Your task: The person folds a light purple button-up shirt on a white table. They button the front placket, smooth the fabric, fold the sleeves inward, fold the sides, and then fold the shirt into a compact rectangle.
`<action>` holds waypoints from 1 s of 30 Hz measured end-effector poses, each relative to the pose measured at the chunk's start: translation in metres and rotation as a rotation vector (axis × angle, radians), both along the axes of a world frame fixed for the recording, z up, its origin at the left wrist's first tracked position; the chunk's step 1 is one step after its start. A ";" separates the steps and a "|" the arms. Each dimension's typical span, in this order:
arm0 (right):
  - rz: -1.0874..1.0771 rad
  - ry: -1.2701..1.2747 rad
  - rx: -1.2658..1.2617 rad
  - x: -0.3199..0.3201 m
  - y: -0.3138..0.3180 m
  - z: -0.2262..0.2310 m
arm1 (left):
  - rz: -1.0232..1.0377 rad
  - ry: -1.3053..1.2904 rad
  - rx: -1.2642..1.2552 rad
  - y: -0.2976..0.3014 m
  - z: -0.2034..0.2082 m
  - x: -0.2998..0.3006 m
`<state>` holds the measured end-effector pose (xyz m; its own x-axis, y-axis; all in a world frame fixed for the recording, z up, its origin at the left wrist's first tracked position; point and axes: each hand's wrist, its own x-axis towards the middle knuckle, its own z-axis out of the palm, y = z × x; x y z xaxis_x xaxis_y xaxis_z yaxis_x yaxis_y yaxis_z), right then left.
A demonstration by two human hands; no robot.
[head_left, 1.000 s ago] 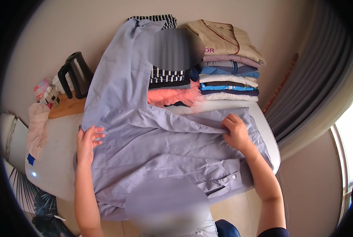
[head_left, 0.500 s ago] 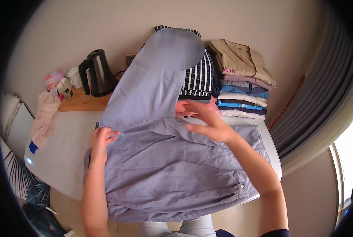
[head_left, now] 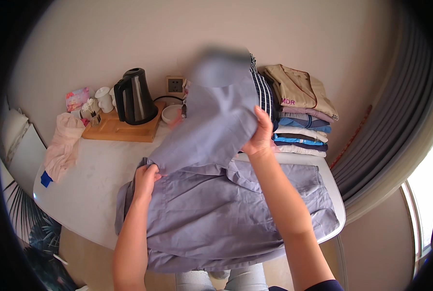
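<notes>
A lavender-grey garment (head_left: 211, 218), wrinkled and shirt-like, lies over the table's front and droops past its near edge. One long panel of it (head_left: 211, 121), perhaps a sleeve, is raised off the table toward the wall; its top end is blurred. My left hand (head_left: 147, 182) is closed, pinching the garment at the lower left of this raised panel. Higher up, my right hand (head_left: 259, 136) grips the panel's right edge, some of its fingers hidden by cloth.
Stacked folded clothes (head_left: 301, 128) stand at the back right, beside striped dark cloth (head_left: 263, 92). A kettle (head_left: 138, 97) sits on a wooden tray (head_left: 122, 131) at the back left, near a wall socket (head_left: 175, 85). A pale pink cloth (head_left: 63, 140) lies at the table's left; a grey curtain (head_left: 395, 131) hangs right.
My right hand, open and off the cloth before, has moved up and taken the raised panel's right edge. My left hand has tightened on the garment. The view has shifted slightly.
</notes>
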<state>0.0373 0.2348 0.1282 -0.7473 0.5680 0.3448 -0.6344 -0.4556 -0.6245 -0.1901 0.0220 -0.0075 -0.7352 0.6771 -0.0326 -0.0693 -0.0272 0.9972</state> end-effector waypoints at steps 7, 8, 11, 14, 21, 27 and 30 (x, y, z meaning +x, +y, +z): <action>0.417 -0.147 0.517 0.126 -0.045 -0.016 | -0.045 0.006 0.008 -0.005 0.013 0.010; 0.540 -0.225 0.799 0.143 -0.054 -0.008 | -0.063 0.039 -0.012 -0.004 0.014 0.008; 0.717 -0.369 1.232 0.166 -0.093 -0.022 | -0.095 0.176 -0.050 -0.008 0.014 0.008; 0.590 -0.424 1.352 0.184 -0.134 -0.043 | -0.182 0.133 -0.031 -0.010 0.012 0.001; 0.164 -0.832 1.218 0.239 -0.072 -0.004 | -0.206 -0.090 0.035 -0.023 0.036 -0.003; -0.792 -2.157 0.941 0.298 0.036 -0.034 | -0.262 0.339 -0.232 -0.025 0.046 0.014; -0.701 -2.090 0.703 0.303 0.044 -0.058 | -0.322 0.442 -0.240 -0.021 0.040 0.016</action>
